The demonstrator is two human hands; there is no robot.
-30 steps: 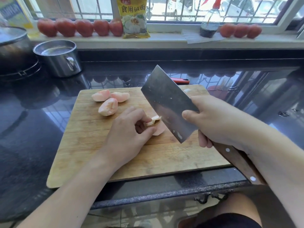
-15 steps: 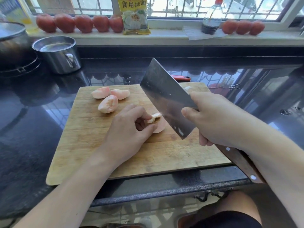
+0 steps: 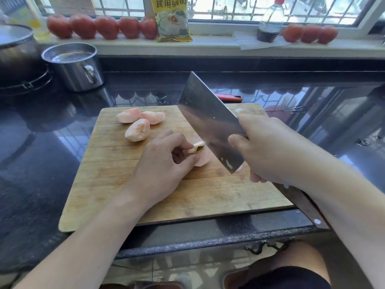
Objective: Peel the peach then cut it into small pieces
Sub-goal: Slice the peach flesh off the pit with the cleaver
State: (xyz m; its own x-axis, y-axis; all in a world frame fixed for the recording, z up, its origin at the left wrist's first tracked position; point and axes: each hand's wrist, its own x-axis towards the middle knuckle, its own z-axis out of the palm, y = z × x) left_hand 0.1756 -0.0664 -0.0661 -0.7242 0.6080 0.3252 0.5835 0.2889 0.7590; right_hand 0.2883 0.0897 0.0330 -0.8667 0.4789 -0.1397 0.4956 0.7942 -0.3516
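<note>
1. The left hand (image 3: 160,170) pinches a peach piece (image 3: 203,158) against the cutting board (image 3: 116,184) on the dark worktop (image 3: 35,163).
2. The right hand (image 3: 268,151) grips the cleaver (image 3: 208,119), its blade beside that piece.
3. Three peeled peach chunks (image 3: 138,124) lie together near the board's far edge.

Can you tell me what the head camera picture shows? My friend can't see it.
A left hand pinches a peeled peach piece on a wooden cutting board while the right hand holds a cleaver beside it. Three more peach pieces sit farther back.
</note>
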